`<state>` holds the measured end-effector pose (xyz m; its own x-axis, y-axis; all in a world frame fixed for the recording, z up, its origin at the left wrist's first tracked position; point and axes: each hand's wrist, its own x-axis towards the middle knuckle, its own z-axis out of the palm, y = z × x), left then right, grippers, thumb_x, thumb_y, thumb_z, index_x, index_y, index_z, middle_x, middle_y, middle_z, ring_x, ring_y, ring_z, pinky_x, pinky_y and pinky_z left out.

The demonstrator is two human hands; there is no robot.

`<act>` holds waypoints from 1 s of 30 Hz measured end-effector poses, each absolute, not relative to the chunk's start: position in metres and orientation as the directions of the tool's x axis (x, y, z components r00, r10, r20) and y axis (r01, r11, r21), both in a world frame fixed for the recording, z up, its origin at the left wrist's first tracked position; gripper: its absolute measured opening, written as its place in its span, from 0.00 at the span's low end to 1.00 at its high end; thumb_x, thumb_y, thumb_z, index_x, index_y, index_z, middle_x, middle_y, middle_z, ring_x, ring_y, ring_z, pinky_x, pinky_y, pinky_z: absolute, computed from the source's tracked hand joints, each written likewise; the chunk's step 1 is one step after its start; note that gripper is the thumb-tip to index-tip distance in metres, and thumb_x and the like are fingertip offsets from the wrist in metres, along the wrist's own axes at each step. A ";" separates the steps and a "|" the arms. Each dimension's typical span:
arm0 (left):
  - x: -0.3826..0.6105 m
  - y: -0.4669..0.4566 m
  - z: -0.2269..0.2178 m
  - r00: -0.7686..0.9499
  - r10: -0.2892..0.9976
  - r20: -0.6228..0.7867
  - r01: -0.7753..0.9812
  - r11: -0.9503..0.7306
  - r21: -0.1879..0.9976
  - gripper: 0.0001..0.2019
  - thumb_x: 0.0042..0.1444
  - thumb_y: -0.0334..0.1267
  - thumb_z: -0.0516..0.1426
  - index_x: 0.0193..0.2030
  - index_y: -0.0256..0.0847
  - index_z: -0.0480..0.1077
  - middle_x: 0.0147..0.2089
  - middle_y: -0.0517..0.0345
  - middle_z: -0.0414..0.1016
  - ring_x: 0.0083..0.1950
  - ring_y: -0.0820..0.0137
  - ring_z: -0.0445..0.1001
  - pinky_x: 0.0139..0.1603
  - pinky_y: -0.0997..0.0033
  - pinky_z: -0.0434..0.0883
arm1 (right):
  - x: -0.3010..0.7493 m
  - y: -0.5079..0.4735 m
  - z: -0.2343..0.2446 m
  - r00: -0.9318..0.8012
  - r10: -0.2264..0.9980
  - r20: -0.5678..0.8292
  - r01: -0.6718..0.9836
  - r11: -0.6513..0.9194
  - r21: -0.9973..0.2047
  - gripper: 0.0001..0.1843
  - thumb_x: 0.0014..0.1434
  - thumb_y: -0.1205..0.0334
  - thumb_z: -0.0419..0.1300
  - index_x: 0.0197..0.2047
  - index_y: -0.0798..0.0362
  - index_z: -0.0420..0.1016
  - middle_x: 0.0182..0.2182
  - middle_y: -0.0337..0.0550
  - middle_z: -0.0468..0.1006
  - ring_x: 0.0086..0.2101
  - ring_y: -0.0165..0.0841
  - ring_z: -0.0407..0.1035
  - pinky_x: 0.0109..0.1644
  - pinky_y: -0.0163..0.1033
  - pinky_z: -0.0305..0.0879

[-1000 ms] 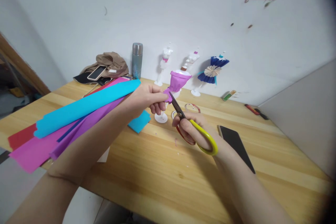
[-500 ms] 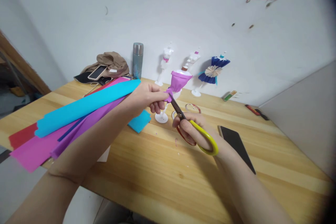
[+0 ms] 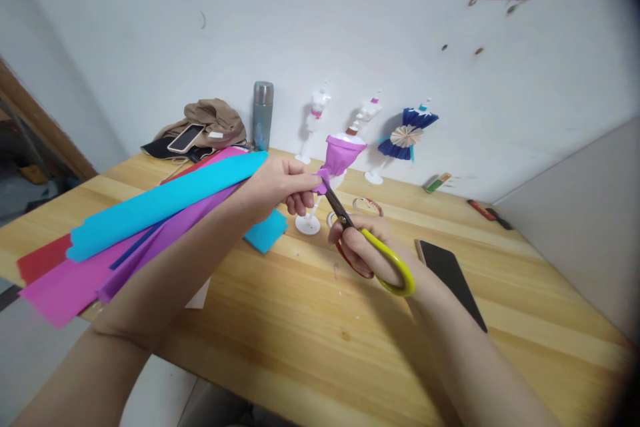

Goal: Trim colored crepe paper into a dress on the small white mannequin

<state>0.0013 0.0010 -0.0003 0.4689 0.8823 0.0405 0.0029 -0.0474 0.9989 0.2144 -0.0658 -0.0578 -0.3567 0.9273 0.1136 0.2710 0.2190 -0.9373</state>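
Observation:
My left hand (image 3: 283,188) pinches the lower end of a purple paper skirt (image 3: 340,155) wrapped on a small white mannequin stand (image 3: 307,223) above the wooden table (image 3: 310,320). My right hand (image 3: 367,247) grips yellow- and red-handled scissors (image 3: 365,240), fingers through the loops. The dark blades point up-left and meet the purple paper right beside my left fingertips.
Long sheets of cyan (image 3: 165,203), purple and red paper lie at the left. At the back stand a grey flask (image 3: 262,115), two white mannequins (image 3: 316,117) and a blue-dressed one (image 3: 406,133). A brown bag with a phone (image 3: 185,137), tape rolls (image 3: 367,205) and a dark phone (image 3: 449,273) lie around.
The scissor blades have closed a little on the purple paper's end. Both hands stay almost where they were.

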 end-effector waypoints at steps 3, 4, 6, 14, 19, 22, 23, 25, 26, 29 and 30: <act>0.001 0.002 -0.002 0.478 0.877 0.054 -0.016 -0.053 0.998 0.17 0.59 0.28 0.62 0.18 0.36 0.74 0.18 0.58 0.75 0.17 0.78 0.70 0.19 0.80 0.66 | 0.214 -0.066 -0.058 -0.344 0.933 0.103 0.286 0.208 -0.935 0.37 0.61 0.21 0.59 0.33 0.50 0.72 0.17 0.28 0.61 0.14 0.24 0.53 0.16 0.32 0.52; 0.001 0.003 -0.003 0.483 0.874 0.060 -0.023 -0.056 0.998 0.17 0.59 0.28 0.63 0.18 0.36 0.74 0.18 0.58 0.75 0.17 0.78 0.70 0.19 0.80 0.65 | 0.214 -0.066 -0.058 -0.340 0.935 0.098 0.289 0.203 -0.936 0.37 0.60 0.20 0.59 0.33 0.50 0.72 0.17 0.28 0.61 0.14 0.24 0.53 0.16 0.32 0.52; 0.001 0.004 -0.005 0.491 0.868 0.070 -0.033 -0.061 0.998 0.17 0.60 0.30 0.64 0.18 0.35 0.74 0.18 0.58 0.75 0.18 0.78 0.71 0.19 0.80 0.65 | 0.213 -0.067 -0.058 -0.336 0.937 0.094 0.289 0.197 -0.937 0.37 0.60 0.20 0.59 0.33 0.50 0.72 0.16 0.28 0.60 0.13 0.24 0.53 0.15 0.32 0.51; -0.001 0.007 -0.008 0.510 0.854 0.100 -0.047 -0.089 0.995 0.19 0.52 0.42 0.74 0.20 0.35 0.74 0.19 0.59 0.75 0.19 0.77 0.71 0.20 0.79 0.66 | 0.212 -0.067 -0.054 -0.335 0.939 0.082 0.293 0.187 -0.938 0.32 0.63 0.26 0.60 0.32 0.50 0.70 0.15 0.27 0.60 0.13 0.23 0.51 0.15 0.32 0.48; 0.000 0.009 -0.010 0.504 0.854 0.128 -0.059 -0.114 0.992 0.20 0.52 0.45 0.74 0.21 0.35 0.74 0.20 0.59 0.75 0.20 0.78 0.72 0.21 0.80 0.67 | 0.212 -0.068 -0.054 -0.323 0.943 0.077 0.315 0.184 -0.931 0.30 0.64 0.29 0.60 0.33 0.50 0.72 0.15 0.27 0.61 0.13 0.24 0.53 0.16 0.33 0.51; 0.001 0.009 -0.009 0.500 0.858 0.121 -0.051 -0.111 0.993 0.19 0.56 0.41 0.73 0.21 0.35 0.74 0.19 0.59 0.75 0.19 0.78 0.71 0.20 0.80 0.66 | 0.213 -0.067 -0.055 -0.325 0.942 0.080 0.310 0.187 -0.932 0.29 0.65 0.30 0.60 0.32 0.50 0.71 0.16 0.27 0.61 0.13 0.24 0.53 0.15 0.33 0.49; 0.001 0.008 -0.008 0.497 0.860 0.118 -0.053 -0.106 0.993 0.19 0.58 0.39 0.71 0.21 0.35 0.74 0.19 0.59 0.75 0.19 0.78 0.71 0.20 0.80 0.66 | 0.213 -0.067 -0.056 -0.328 0.941 0.081 0.305 0.187 -0.934 0.29 0.65 0.30 0.60 0.32 0.50 0.71 0.16 0.27 0.61 0.13 0.24 0.52 0.15 0.33 0.48; 0.000 0.008 -0.007 0.494 0.863 0.110 -0.061 -0.093 0.994 0.19 0.62 0.36 0.67 0.20 0.35 0.74 0.19 0.58 0.75 0.19 0.78 0.72 0.20 0.80 0.66 | 0.213 -0.067 -0.057 -0.329 0.941 0.082 0.297 0.185 -0.937 0.30 0.64 0.28 0.60 0.32 0.49 0.71 0.16 0.27 0.60 0.13 0.24 0.52 0.15 0.33 0.48; 0.000 0.007 -0.006 0.489 0.866 0.106 -0.062 -0.087 0.994 0.20 0.64 0.35 0.66 0.20 0.35 0.74 0.19 0.58 0.75 0.18 0.77 0.72 0.20 0.80 0.67 | 0.213 -0.066 -0.057 -0.326 0.942 0.077 0.298 0.180 -0.938 0.31 0.63 0.28 0.60 0.32 0.49 0.71 0.16 0.27 0.60 0.13 0.24 0.51 0.15 0.32 0.48; 0.000 0.007 -0.005 0.480 0.872 0.098 -0.053 -0.083 0.995 0.19 0.63 0.32 0.65 0.20 0.35 0.74 0.19 0.58 0.75 0.19 0.77 0.73 0.20 0.81 0.68 | 0.213 -0.066 -0.058 -0.321 0.944 0.071 0.300 0.173 -0.938 0.31 0.63 0.27 0.60 0.32 0.49 0.71 0.16 0.27 0.60 0.13 0.24 0.52 0.15 0.32 0.50; 0.000 0.006 -0.005 0.479 0.872 0.100 -0.050 -0.086 0.995 0.18 0.62 0.31 0.65 0.20 0.35 0.74 0.19 0.58 0.75 0.19 0.77 0.73 0.20 0.81 0.68 | 0.213 -0.066 -0.058 -0.320 0.944 0.075 0.299 0.176 -0.938 0.31 0.63 0.28 0.60 0.32 0.49 0.71 0.16 0.27 0.60 0.13 0.24 0.52 0.15 0.32 0.50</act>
<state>0.0005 0.0063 -0.0047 0.4795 0.8719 0.0995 -0.0499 -0.0861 0.9950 0.2131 -0.0665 -0.0578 -0.3203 0.9443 0.0752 0.2987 0.1760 -0.9380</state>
